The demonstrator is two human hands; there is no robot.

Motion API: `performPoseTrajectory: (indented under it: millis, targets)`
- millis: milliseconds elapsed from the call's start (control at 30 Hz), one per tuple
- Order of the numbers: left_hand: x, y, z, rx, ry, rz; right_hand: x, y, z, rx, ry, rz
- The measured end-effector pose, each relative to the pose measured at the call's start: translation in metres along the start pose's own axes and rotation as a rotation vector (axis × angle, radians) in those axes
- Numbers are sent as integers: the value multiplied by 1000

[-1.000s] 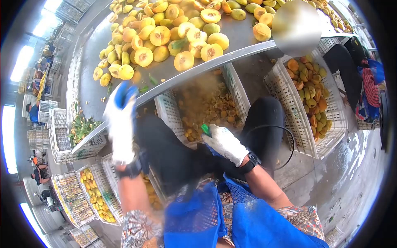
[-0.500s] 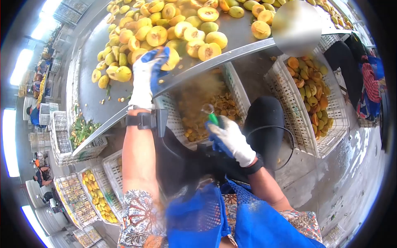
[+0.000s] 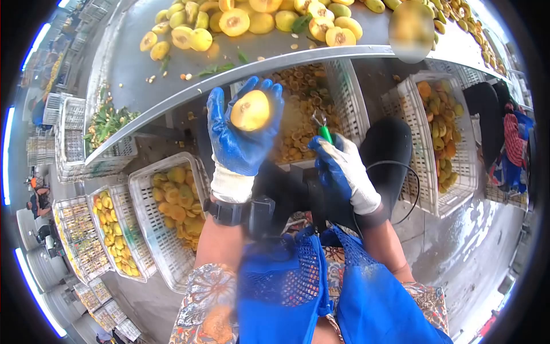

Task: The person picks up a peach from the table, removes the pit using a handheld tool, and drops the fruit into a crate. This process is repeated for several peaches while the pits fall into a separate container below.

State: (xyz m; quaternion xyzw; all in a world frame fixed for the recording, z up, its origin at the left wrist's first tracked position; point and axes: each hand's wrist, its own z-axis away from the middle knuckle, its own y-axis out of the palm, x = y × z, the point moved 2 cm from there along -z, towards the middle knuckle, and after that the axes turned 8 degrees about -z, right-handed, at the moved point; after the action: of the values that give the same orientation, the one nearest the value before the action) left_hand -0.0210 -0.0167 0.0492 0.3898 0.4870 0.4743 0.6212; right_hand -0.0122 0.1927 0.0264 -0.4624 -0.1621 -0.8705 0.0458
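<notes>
The left hand (image 3: pixel 240 143), in a blue-coated glove, is raised below the edge of the steel counter (image 3: pixel 143 92) and cups a yellow peach (image 3: pixel 250 110). Its fingers (image 3: pixel 268 97) are half curled round the back and top of the fruit and grip it without squeezing, so the face with a small brown mark is turned to the camera. Whether that mark is the stem hollow or a cut face is too small to tell. Just to the right and a little lower, the right hand (image 3: pixel 342 172) is closed tight on the green handle of a pitting tool (image 3: pixel 324 131). The tool's metal loop points up toward the peach but is apart from it. To do this well, I judge that the peach should sit deep in the palm with the fingertips back from the brown mark, and the loop should enter squarely there and turn in a short scoop, so the blade stays off the glove and little flesh is lost. Working over the white crate of pits and scraps (image 3: pixel 350 103) under the counter would let the waste drop straight in. A crate of yellow fruit pieces (image 3: pixel 150 189) stands to the left, and more peaches (image 3: pixel 252 20) lie on the counter.
</notes>
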Motion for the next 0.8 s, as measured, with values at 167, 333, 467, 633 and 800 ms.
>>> performPoseTrajectory:
  millis: [167, 333, 467, 633, 800]
  targets:
    - [6, -13, 14, -102, 186, -476, 50, 39, 32, 15, -188, 348]
    - [7, -7, 27, -70, 349, -890, 31, 65, 33, 124, -528, 682]
    - [5, -9, 32, -69, 372, -990, 26, 72, 34, 164, -483, 715]
    - [7, -11, 35, -96, 445, -1115, 14, 75, 30, 193, -406, 689]
    - [10, -23, 33, -192, 407, -1090, -15, 74, 26, 191, -517, 765]
